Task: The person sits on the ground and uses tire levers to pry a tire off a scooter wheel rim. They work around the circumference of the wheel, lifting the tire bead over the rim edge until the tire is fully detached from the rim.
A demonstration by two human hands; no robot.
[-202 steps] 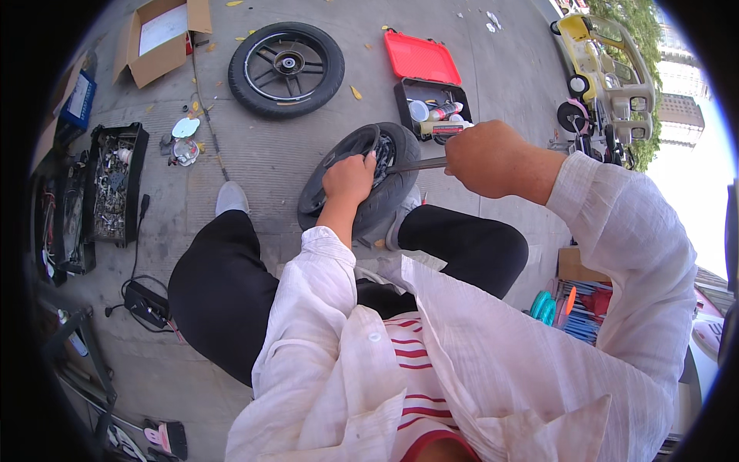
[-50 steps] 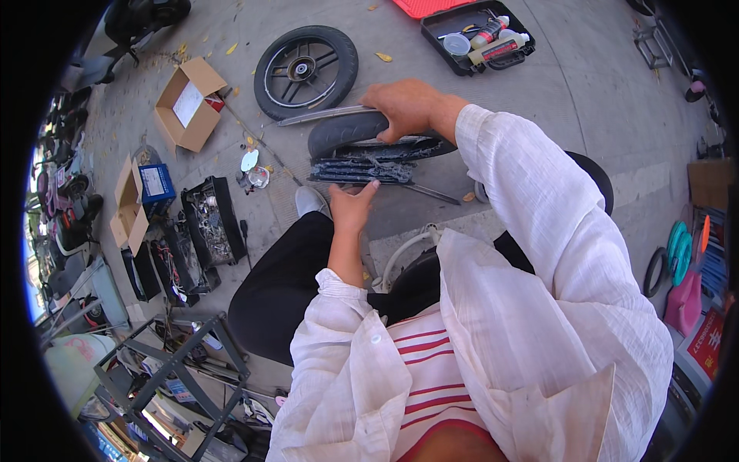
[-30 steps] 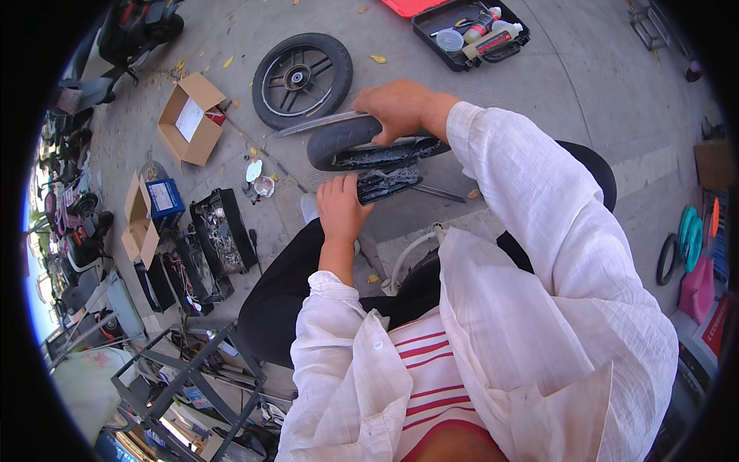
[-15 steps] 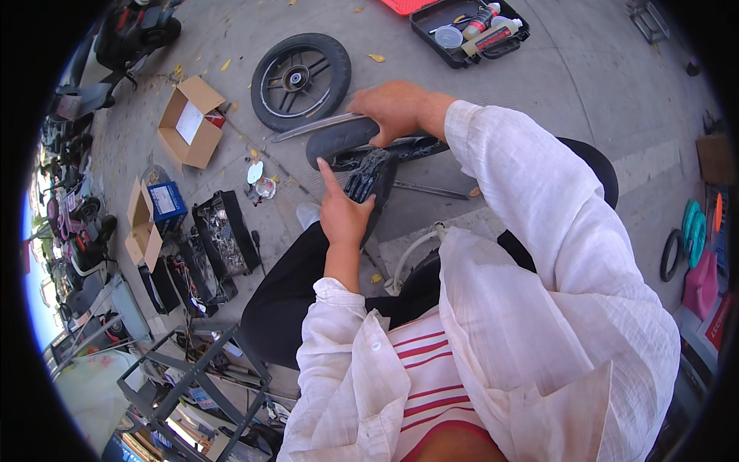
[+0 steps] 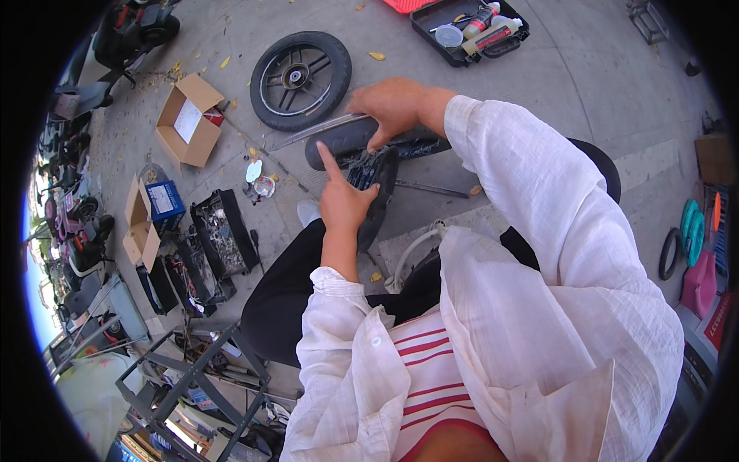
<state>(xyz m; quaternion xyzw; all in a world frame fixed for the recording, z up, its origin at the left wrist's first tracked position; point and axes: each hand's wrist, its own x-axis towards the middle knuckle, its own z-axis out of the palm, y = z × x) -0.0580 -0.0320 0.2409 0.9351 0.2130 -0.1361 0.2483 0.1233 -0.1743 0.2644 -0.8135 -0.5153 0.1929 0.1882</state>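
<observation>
Two hands working a tyre on grey paving

Both hands are gripping a black rubber tyre point(image 5: 362, 150) lying on the grey concrete ground point(image 5: 554, 69) before the knees: the left hand point(image 5: 344, 202) is clutching its inner edge, the right hand point(image 5: 392, 106) is pressing its top. Beyond are lying a black spoked wheel point(image 5: 300, 79), an open cardboard box point(image 5: 187, 119) and an open tool case point(image 5: 471, 29).

Sunlit grey concrete pavement point(image 5: 585, 69); metal rack point(image 5: 192, 377) lower left; scattered leaves
</observation>
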